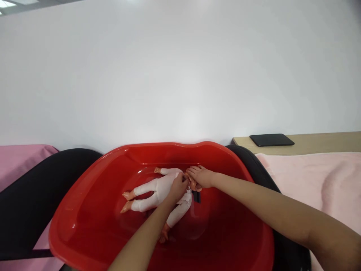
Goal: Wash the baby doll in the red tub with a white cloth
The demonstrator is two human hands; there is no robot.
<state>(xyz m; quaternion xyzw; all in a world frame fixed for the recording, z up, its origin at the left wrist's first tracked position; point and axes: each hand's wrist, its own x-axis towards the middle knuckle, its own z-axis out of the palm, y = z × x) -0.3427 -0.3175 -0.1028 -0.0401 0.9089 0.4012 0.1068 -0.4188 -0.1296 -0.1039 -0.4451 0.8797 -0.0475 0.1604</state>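
Observation:
A baby doll (153,192) in a white suit lies on its back inside a big red plastic tub (93,210), legs pointing left. My left hand (179,186) rests on the doll's chest with its fingers curled, pinching at the suit near the neck. My right hand (201,177) reaches in from the right and covers the doll's head, fingers bent around it. The head itself is hidden under that hand.
The tub sits on a black stand (34,184). A pink cloth (17,160) lies at the left and a pale pink blanket (316,180) at the right. A dark tablet (271,139) rests on a wooden surface at the back right. A white wall fills the background.

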